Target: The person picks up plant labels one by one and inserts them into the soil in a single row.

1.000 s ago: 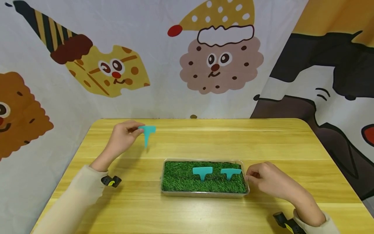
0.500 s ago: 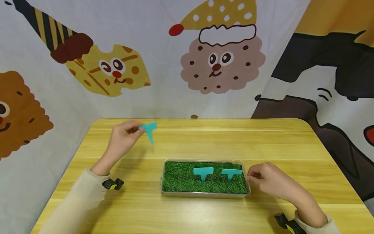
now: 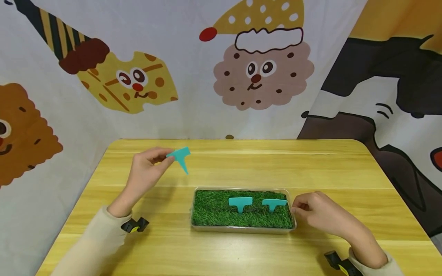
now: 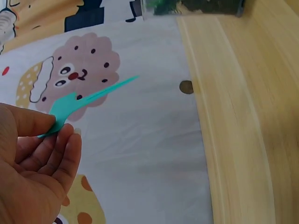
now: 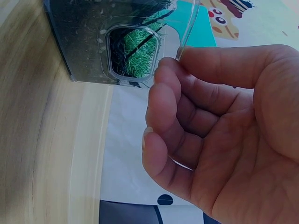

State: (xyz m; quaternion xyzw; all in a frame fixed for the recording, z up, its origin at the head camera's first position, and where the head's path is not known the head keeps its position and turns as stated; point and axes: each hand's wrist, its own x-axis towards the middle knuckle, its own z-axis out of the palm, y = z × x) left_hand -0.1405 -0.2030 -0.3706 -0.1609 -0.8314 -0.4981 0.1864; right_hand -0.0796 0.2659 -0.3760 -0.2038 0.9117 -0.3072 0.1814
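My left hand (image 3: 147,168) pinches one end of the flat top of a turquoise T-shaped plant label (image 3: 181,156) between thumb and fingers. The label is held above the table, left of the box, its pointed stem slanting down to the right; the left wrist view shows this stem (image 4: 107,91) from the side. A clear plastic box (image 3: 241,230) is filled with green artificial grass (image 3: 210,211). Two more turquoise labels stand in the grass, one near the middle (image 3: 240,203) and another at the right (image 3: 274,203). My right hand (image 3: 321,214) pinches the box's right rim (image 5: 187,32) between thumb and forefinger.
The box rests on a light wooden table (image 3: 221,253). Behind the table hangs a white cloth (image 3: 193,76) printed with cartoon food and figures. Each wrist wears a small black camera mount, such as the left one (image 3: 134,225).
The left hand has moved slightly right and toward the box. The label in it has tilted, its stem swinging from straight down to the right. The right hand and the box stay in place.
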